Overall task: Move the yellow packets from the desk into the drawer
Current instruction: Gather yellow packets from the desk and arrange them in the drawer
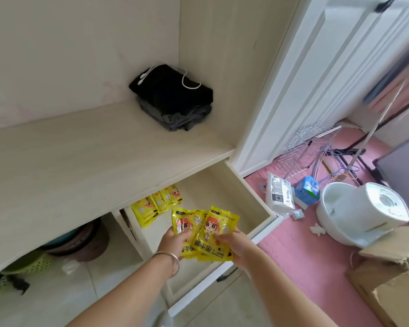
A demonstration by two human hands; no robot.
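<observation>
Head view, looking down at an open drawer (243,197) pulled out from under the tabletop (80,161).

Hands: both hold yellow packets (204,233) above the drawer. Left hand (174,239) grips the left bunch, thumb over the printed face, other fingers hidden underneath; a bangle (170,259) sits on that wrist. Right hand (234,244) holds the right bunch by its side edge, thumb on top, other fingers hidden beneath. The count in hand is unclear: at least two faces show, with more edges fanned behind.

Done so far: a row of yellow packets (156,204) already lies in the back left of the drawer, overlapping one another, partly under the tabletop's edge.

Tabletop: no yellow packets show on the part in view. Only a pile of dark clothes (172,97) with a white cord sits in the far corner. The left end of the tabletop runs out of view, so I cannot tell whether more packets remain there.

Judgement: late in the task. The held bunch looks like the last, or close to it. Left to do: lower it into the drawer floor in front of the stored row and let go.

Off to the right, on pink flooring: a white tub (335,215), a cardboard box (392,279), wire hangers (305,147).
</observation>
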